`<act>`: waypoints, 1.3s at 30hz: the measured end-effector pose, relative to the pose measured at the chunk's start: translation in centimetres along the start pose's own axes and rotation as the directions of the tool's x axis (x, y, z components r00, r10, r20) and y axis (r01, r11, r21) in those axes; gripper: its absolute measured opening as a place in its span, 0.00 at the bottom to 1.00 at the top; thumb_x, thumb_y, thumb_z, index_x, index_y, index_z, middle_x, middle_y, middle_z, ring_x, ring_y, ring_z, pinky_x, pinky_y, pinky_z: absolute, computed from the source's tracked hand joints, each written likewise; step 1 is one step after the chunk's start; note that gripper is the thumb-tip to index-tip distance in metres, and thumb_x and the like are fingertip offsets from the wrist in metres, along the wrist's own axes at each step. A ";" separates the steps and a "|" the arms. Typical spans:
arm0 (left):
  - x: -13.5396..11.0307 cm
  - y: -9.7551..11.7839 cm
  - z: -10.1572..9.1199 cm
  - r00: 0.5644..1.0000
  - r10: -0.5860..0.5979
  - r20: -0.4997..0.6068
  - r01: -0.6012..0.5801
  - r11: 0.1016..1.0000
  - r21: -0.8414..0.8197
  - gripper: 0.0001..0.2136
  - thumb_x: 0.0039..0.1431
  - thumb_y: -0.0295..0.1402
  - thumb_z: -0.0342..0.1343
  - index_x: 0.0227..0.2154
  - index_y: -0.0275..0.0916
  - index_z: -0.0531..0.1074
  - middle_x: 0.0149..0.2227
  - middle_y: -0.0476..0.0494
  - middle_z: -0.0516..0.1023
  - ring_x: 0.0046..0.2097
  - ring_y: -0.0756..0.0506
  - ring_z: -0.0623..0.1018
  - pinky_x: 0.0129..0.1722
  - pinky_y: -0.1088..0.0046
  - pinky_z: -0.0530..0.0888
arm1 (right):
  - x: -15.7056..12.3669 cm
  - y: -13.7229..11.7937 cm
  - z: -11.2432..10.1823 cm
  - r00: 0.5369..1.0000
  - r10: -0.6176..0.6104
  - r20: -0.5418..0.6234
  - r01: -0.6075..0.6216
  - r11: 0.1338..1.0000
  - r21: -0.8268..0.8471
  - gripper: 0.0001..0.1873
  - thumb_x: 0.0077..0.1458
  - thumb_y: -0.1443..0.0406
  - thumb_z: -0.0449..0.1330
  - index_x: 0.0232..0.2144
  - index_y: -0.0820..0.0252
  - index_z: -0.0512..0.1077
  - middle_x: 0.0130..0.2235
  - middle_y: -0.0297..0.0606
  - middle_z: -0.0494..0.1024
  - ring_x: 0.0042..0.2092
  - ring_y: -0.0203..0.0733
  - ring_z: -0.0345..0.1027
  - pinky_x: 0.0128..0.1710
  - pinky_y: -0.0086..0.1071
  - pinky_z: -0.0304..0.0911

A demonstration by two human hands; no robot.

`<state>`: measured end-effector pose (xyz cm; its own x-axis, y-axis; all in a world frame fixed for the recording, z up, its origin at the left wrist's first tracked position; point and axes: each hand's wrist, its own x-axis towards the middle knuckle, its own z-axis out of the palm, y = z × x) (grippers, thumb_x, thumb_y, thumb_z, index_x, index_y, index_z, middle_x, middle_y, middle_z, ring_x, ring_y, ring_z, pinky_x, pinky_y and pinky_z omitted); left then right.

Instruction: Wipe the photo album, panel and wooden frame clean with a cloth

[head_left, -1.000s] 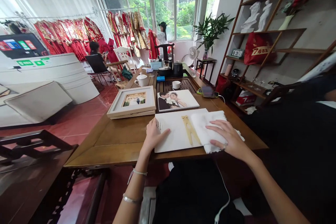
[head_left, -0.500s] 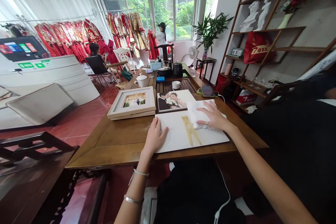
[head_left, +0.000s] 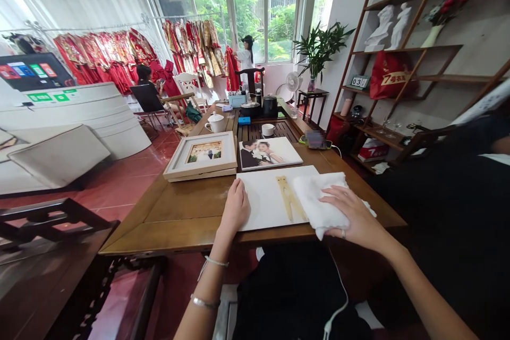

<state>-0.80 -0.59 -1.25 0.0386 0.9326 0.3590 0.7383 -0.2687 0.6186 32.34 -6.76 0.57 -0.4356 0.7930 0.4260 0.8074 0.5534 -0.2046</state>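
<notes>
A white panel lies flat near the front edge of the wooden table, with a yellowish two-legged strip on its face. My left hand grips the panel's left edge, fingers together. Under my right hand is a bunched white cloth, held against the panel's right part and reaching past its right edge. The cloth covers that side of the panel. Just behind the panel lies a photo print of a couple. Stacked picture frames stand to its left.
On the table are a lidded white cup, a small white bowl, a blue box, dark pots and a phone on a cable. A person in dark clothes is close on the right.
My right hand has moved toward me and to the right with the white cloth, from the panel's far right part to its near right corner. My left hand stays at the left edge, thumb drawn in.
</notes>
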 end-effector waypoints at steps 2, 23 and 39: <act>0.1 -0.2 0.1 1.000 0.012 -0.002 -0.012 1.000 0.003 0.20 0.63 0.30 0.39 0.55 0.29 0.62 0.61 0.27 0.61 0.65 0.38 0.58 0.64 0.54 0.57 | -0.2 0.1 -0.1 1.000 0.020 0.008 -0.020 1.000 0.000 0.30 0.44 0.49 0.65 0.48 0.51 0.68 0.55 0.43 0.68 0.59 0.58 0.54 0.54 0.53 0.56; 0.0 -0.3 0.2 1.000 0.018 0.011 -0.019 0.998 0.066 0.21 0.61 0.26 0.40 0.56 0.26 0.61 0.62 0.26 0.60 0.65 0.37 0.58 0.64 0.54 0.57 | 7.4 0.0 0.5 0.950 0.228 0.215 -0.226 0.973 -0.034 0.30 0.52 0.44 0.52 0.51 0.53 0.63 0.62 0.49 0.59 0.63 0.59 0.47 0.54 0.60 0.50; 0.1 -0.8 0.0 0.997 0.048 0.061 -0.052 0.996 0.070 0.21 0.60 0.26 0.40 0.56 0.25 0.61 0.62 0.26 0.58 0.65 0.37 0.56 0.65 0.55 0.55 | 2.6 0.9 -0.2 0.978 0.185 0.093 -0.197 0.971 0.135 0.29 0.51 0.65 0.52 0.57 0.52 0.63 0.59 0.45 0.65 0.61 0.54 0.54 0.55 0.53 0.52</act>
<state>-1.36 -0.29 -1.69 0.1148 0.9316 0.3448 0.7807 -0.2992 0.5485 32.02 -4.25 1.66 -0.3136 0.9019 0.2970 0.8158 0.4160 -0.4018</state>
